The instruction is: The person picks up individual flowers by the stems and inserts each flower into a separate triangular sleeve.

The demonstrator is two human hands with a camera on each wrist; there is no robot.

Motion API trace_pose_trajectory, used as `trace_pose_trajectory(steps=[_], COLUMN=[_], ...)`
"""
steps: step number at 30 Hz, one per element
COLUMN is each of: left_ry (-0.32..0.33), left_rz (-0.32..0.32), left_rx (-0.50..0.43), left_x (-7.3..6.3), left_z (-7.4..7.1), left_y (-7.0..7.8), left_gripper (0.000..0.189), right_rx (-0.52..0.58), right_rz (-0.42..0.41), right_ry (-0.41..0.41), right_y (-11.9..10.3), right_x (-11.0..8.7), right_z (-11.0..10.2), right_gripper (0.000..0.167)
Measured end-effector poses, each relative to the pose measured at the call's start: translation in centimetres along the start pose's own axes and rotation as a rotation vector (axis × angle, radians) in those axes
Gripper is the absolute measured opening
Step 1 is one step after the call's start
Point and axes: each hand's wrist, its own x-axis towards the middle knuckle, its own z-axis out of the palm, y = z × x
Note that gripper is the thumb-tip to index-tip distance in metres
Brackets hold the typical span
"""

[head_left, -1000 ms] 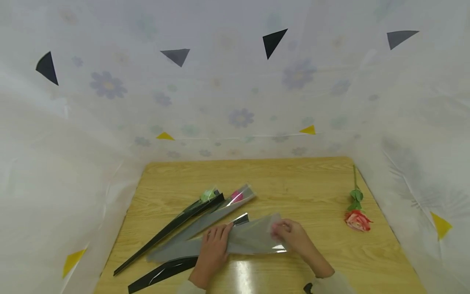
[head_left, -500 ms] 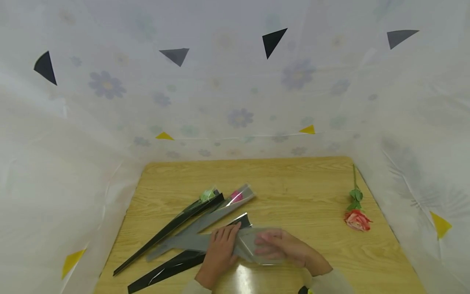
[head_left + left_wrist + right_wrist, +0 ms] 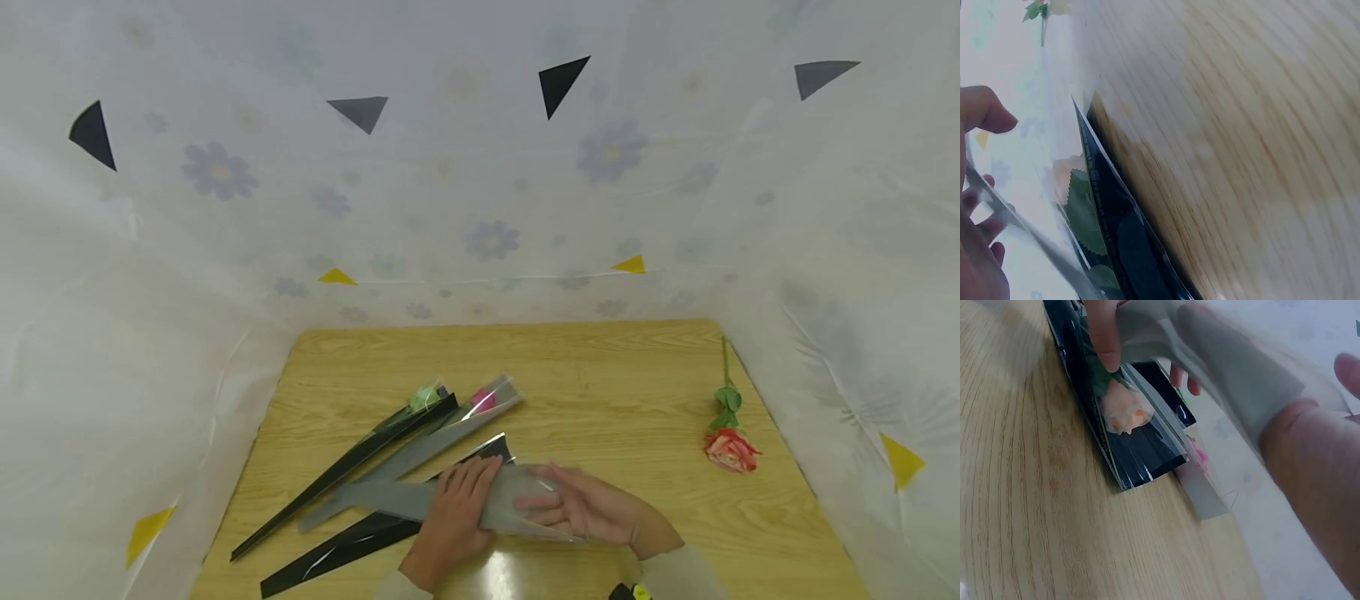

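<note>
My left hand holds a grey translucent flower sleeve around its middle, thumb on the near side and fingers on the far side. At the sleeve's wide end, the fingers of my right hand are inside the mouth, loosely extended and showing through the film. The sleeve looks flat toward its narrow left end; no flower shows in it. Just below lies a black-backed sleeve, partly covered by the left hand. In the right wrist view its peach rose shows through the clear front.
Farther left lie a black sleeve with a pale green flower and a grey sleeve with a pink flower. A loose coral rose lies at the right edge of the wooden table. Floral-patterned sheeting surrounds it.
Both hands have come lower with the grey sleeve. My right hand has gone from pinching the sleeve's wide end to having its fingers inside the mouth. The left hand has shifted right.
</note>
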Motion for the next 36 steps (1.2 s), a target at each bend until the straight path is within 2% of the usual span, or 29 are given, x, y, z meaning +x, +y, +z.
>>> trace_pose_trajectory(steps=[4,13,19,22,26,30,33,36], left_ry=[0.002,0.026,0.054,0.040,0.012,0.021,0.054,0.074], left_rz=[0.021,0.049,0.063,0.047,0.004,-0.050,-0.085,-0.116], left_rx=[0.016,0.015,0.042,0.042,0.036,0.035,0.023,0.013], left_x=[0.0,0.1,0.4,0.6,0.8,0.7,0.6,0.6], left_z=[0.0,0.1,0.0,-0.2,-0.5,-0.4,-0.5,-0.7], left_y=[0.1,0.1,0.4,0.5,0.5,-0.3,-1.2,-1.9], left_gripper=[0.109,0.099,0.093,0.087,0.083,0.075,0.072,0.068], right_rx=[-0.094,-0.142,-0.233,-0.241,-0.217,-0.153,-0.099,-0.130], right_rz=[0.062,0.056,0.043,0.037,0.025,-0.031,-0.103,-0.167], right_ry=[0.005,0.088,0.039,0.022,0.053,0.083,0.150,0.262], right_y=[0.1,-0.1,-0.3,-0.3,-0.3,-0.3,-0.3,-0.4], right_x=[-0.1,-0.2,0.0,0.0,0.0,-0.1,-0.3,-0.4], right_z=[0.2,0.4,0.3,0.2,0.0,-0.2,-0.3,-0.2], right_gripper=[0.059,0.068,0.071,0.074,0.074,0.064,0.047,0.038])
